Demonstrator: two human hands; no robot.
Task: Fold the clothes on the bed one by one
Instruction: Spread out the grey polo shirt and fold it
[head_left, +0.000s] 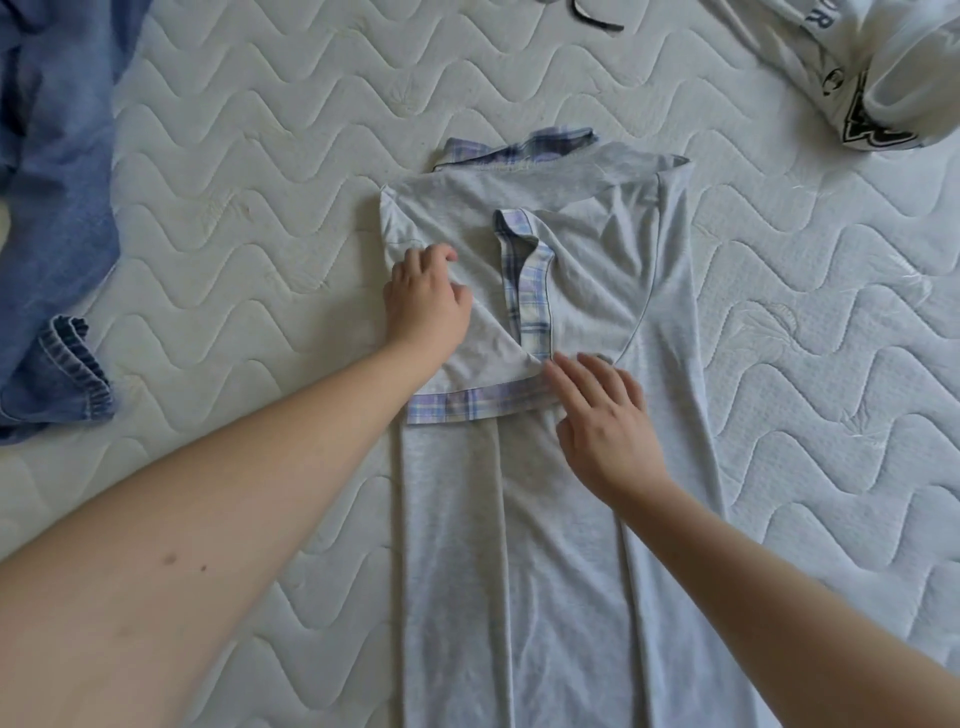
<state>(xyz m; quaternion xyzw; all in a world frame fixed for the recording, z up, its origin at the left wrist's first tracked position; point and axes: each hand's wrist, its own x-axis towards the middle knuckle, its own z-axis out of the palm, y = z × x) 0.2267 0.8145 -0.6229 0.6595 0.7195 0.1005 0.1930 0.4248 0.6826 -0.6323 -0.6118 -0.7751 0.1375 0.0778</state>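
Quilted mattress (260, 218), grey dress (545, 545) under both hands' grip

I find legible lettering on one item only: the white garment (857, 67) lying at the two o'clock corner of the mattress (260, 156). A dark band on it carries white capitals, of which I read "UR" before the fabric folds away. Lower on the same garment I see part of a large black block letter, too cropped to identify.
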